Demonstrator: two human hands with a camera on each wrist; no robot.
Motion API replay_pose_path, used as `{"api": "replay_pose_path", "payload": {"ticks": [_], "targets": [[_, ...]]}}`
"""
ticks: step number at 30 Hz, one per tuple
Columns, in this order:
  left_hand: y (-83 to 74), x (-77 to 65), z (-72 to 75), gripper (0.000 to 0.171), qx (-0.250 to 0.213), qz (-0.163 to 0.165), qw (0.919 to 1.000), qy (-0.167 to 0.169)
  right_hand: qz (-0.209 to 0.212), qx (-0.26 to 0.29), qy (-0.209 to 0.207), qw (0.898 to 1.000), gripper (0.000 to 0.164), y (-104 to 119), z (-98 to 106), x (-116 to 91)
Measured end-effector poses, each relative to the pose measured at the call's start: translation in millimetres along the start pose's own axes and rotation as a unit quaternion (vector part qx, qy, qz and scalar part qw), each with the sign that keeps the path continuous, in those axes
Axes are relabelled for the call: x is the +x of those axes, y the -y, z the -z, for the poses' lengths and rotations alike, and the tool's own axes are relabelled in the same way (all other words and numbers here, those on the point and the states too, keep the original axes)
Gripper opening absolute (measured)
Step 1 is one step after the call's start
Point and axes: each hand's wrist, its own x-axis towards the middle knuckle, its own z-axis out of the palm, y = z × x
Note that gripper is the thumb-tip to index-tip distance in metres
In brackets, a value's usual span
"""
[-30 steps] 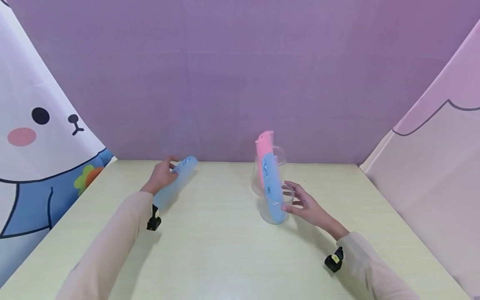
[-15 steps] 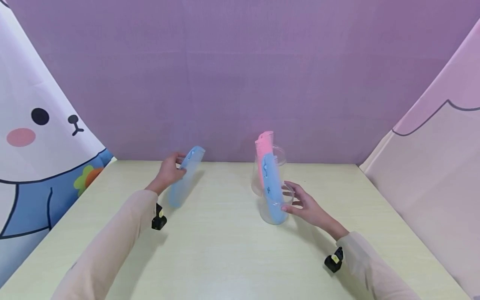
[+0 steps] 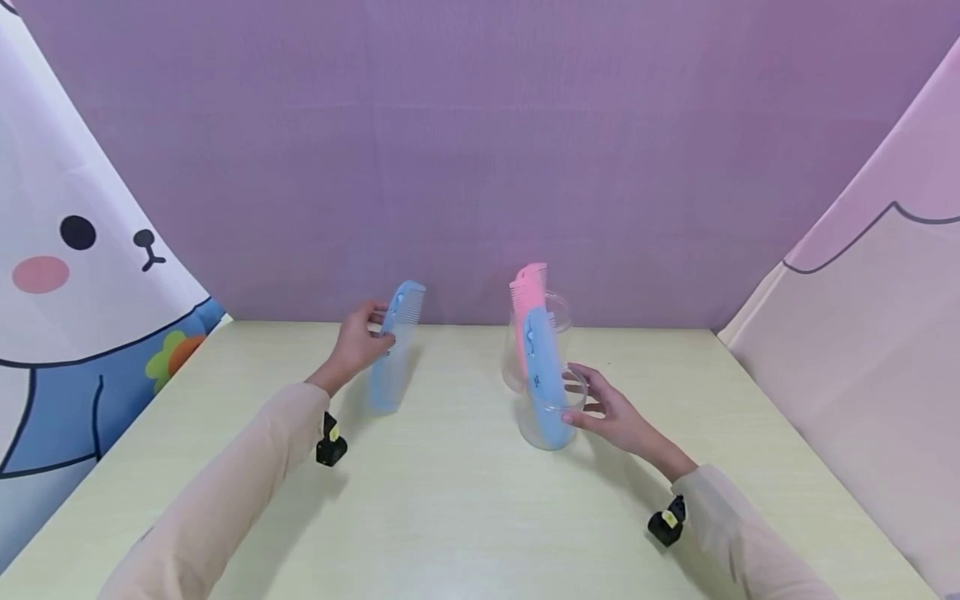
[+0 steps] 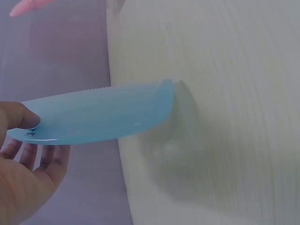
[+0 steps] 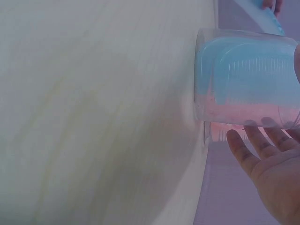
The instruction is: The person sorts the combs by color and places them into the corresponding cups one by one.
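Note:
My left hand [image 3: 356,343] pinches a light blue comb [image 3: 392,371] between thumb and fingers. The comb leans nearly upright over the table's left-centre; whether its lower end touches the wood I cannot tell. In the left wrist view, the thumb lies on the comb's [image 4: 103,115] near face, fingers below. My right hand [image 3: 611,417] holds a clear plastic cup [image 3: 527,429] near its rim. A second blue comb [image 3: 543,358] stands tilted inside that cup. Behind it a pink comb [image 3: 530,287] stands in another clear cup [image 3: 510,371]. The right wrist view shows the front cup [image 5: 205,110] with my fingertips along its side.
The pale wooden table [image 3: 450,500] ends at a purple cloth backdrop [image 3: 450,167]. A cartoon-printed cloth [image 3: 97,333] hangs at left, and a pale pink and white one [image 3: 862,333] at right. Black wrist cameras [image 3: 331,442] hang below both wrists.
My left hand has moved right, raising the blue comb from a low slant to nearly upright. The right hand, both cups and the combs in them have stayed put.

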Motion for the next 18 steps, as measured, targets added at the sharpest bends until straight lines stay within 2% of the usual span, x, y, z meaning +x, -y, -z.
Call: {"api": "replay_pose_path", "payload": {"ticks": [13,18], "targets": [[-26.7,-8.6,-28.6,0.047,-0.052,-0.024,0.9983,-0.011,0.007,0.003,-0.001,1.000,0.068,0.7,0.1,-0.1],[-36.6,-12.7,-38.1,0.046,-0.068,-0.048,0.9965,-0.013,0.007,0.005,-0.001,1.000,0.068,1.3,-0.1,-0.4]]}}
